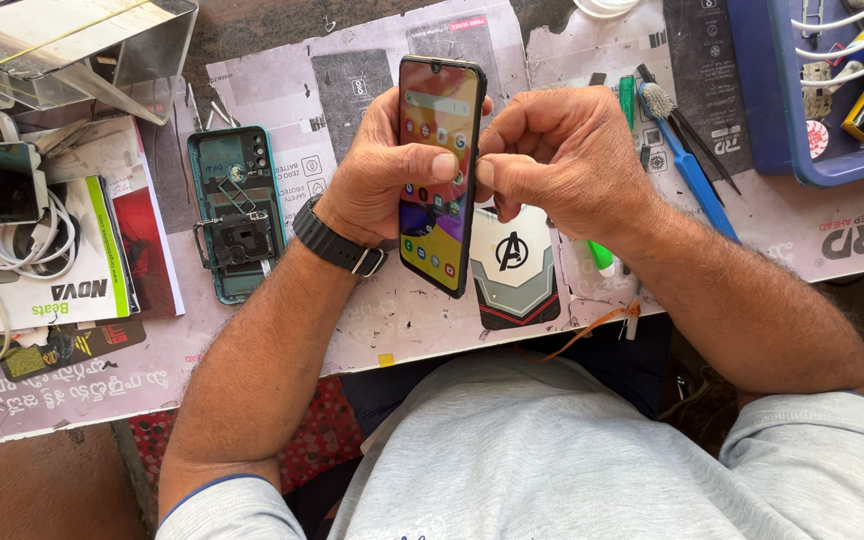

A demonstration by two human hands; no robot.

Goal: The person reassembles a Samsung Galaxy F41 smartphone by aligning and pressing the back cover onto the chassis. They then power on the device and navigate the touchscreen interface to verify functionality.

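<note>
A black smartphone (439, 105) with a lit, colourful home screen is held upright over the work table. My left hand (377, 170) grips it from the left side, thumb lying across the screen; a black watch band circles that wrist. My right hand (562, 150) is curled against the phone's right edge, its thumb tip pressing the screen beside the left thumb. Under the phone lies a grey and white phone back cover (517, 270) with a round emblem.
A teal phone back shell (235, 210) with clamps lies at the left. Boxes and white cables (42, 240) sit further left. A blue-handled brush and tweezers (692, 165) lie right of my hands, near a blue tray (802, 150).
</note>
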